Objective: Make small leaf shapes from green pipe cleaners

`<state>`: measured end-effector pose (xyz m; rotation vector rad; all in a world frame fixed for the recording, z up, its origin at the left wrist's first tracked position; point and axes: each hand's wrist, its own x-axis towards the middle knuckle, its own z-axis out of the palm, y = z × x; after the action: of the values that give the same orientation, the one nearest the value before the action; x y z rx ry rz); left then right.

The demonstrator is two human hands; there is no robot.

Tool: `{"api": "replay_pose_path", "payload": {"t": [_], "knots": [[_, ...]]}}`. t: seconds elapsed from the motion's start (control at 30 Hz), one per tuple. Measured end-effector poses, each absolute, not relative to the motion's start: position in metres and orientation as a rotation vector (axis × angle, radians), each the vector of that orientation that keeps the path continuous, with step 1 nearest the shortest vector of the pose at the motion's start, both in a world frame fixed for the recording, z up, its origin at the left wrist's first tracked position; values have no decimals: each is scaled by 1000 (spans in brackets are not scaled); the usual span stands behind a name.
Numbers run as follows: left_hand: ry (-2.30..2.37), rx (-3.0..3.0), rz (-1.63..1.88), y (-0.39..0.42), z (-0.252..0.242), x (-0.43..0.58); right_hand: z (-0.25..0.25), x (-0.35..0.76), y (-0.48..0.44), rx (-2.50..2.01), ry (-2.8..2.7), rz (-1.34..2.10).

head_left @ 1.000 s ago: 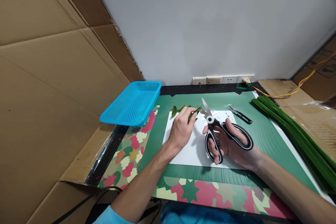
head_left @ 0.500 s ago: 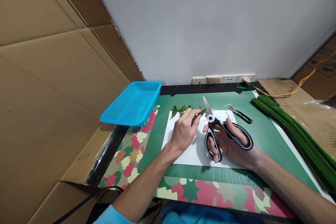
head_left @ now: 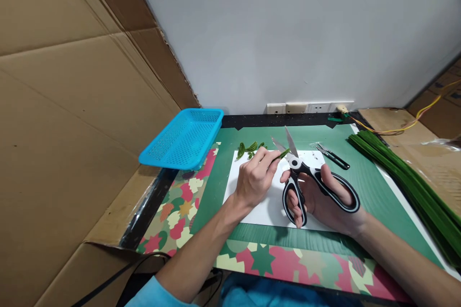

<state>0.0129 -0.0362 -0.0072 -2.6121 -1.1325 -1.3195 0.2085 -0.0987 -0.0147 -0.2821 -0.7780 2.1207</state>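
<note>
My left hand [head_left: 256,180] pinches a short green fuzzy stem piece [head_left: 284,154] and holds its tip between the blades of black-and-white scissors [head_left: 304,177]. My right hand [head_left: 326,199] grips the scissors by their handles, and the blades stand apart. Both hands hover over a white sheet [head_left: 268,204] lying on a green cutting mat [head_left: 360,182]. Several cut green pieces [head_left: 248,147] lie at the far edge of the sheet, just beyond my left hand.
A blue perforated basket [head_left: 183,138] rests at the left on a cardboard wall's edge. Small black snips [head_left: 333,155] lie behind the scissors. A long bundle of green stems [head_left: 406,182] runs along the right. Wall sockets [head_left: 309,107] and a yellow cable [head_left: 403,127] are at the back.
My left hand has carried the green piece right, into the scissor blades. The scissors have tilted up and their blades have opened wider.
</note>
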Motion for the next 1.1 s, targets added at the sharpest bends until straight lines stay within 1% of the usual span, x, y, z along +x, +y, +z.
{"api": "replay_pose_path", "payload": {"t": [0.33, 0.53, 0.63, 0.7, 0.83, 0.93, 1.1], "knots": [[-1089, -2589, -1260, -37, -8, 13, -11, 207, -97, -324, -821, 2090], [-1228, -2673, -1337, -41, -4, 14, -16, 207, -98, -338, -869, 2074], [-1371, -2865, -1518, -42, 3, 15, -20, 207, -99, -354, -910, 2053], [-1493, -3093, -1672, -41, 6, 16, -22, 207, -99, -368, -932, 2036], [-1616, -3490, -2062, -37, 6, 20, -23, 207, -101, -365, -1017, 2002], [-1581, -3487, -2333, -35, 3, 21, -21, 207, -102, -365, -1086, 1976], [-1494, -3409, -2586, -35, 6, 19, -14, 211, -102, -362, -1216, 1910]]}}
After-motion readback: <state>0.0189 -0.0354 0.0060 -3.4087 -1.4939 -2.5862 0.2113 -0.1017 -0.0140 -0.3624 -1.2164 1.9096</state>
